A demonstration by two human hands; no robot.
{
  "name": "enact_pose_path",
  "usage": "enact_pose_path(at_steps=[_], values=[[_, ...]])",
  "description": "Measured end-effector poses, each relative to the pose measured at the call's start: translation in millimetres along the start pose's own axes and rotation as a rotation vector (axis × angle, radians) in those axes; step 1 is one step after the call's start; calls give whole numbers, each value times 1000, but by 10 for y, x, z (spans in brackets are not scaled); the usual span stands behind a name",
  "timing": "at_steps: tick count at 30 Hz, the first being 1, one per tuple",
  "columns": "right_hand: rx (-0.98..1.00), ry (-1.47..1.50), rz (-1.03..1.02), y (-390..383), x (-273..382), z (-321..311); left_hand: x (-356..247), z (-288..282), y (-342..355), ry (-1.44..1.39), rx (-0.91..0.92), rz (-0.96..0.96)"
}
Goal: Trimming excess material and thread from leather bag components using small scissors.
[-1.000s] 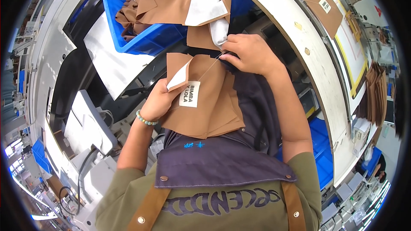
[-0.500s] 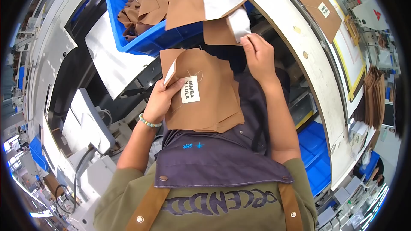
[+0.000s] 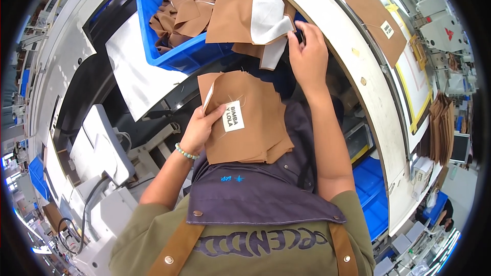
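My left hand (image 3: 197, 132) is closed on the left edge of a stack of brown fabric pieces (image 3: 255, 133) held over my lap. The top piece bears a white label (image 3: 233, 116) with loose threads, and its upper left edge curls up to show a pale underside. My right hand (image 3: 311, 59) is at the bin's right end, thumb and forefinger apart around the corner of a brown piece with white backing (image 3: 268, 15). Whether they touch it is hard to make out. Below that, another white-backed brown piece (image 3: 273, 53) hangs over the bin's edge.
The blue bin (image 3: 179, 61) ahead holds many crumpled brown pieces (image 3: 189, 13). A curved white table edge (image 3: 365, 82) runs down my right, with a labelled brown piece (image 3: 376, 23) lying beyond it. Blue trays (image 3: 373, 189) sit low on the right. A white machine part (image 3: 105, 143) stands at left.
My right hand has loosened its pinch on the lower white-backed piece, which now hangs free, and has risen slightly to the upper piece's corner. My left hand keeps its stack.
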State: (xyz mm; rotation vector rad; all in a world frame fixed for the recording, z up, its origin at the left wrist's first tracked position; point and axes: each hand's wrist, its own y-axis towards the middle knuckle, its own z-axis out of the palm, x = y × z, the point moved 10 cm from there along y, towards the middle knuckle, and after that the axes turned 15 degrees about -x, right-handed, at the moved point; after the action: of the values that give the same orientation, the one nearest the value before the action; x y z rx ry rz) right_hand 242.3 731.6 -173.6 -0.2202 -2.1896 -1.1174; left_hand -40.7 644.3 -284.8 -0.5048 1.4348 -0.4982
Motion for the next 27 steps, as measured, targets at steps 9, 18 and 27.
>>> enact_pose_path(at_steps=[9, 18, 27], values=[[183, 198, 386, -54, -627, 462, -67, 13, -29, -34, 18, 9], [203, 693, 85, -197, 297, -1103, -185, -357, -5, -226, -136, 39], [516, 66, 204, -377, -332, -1015, -205, -356, -30, -318, -158, 50]])
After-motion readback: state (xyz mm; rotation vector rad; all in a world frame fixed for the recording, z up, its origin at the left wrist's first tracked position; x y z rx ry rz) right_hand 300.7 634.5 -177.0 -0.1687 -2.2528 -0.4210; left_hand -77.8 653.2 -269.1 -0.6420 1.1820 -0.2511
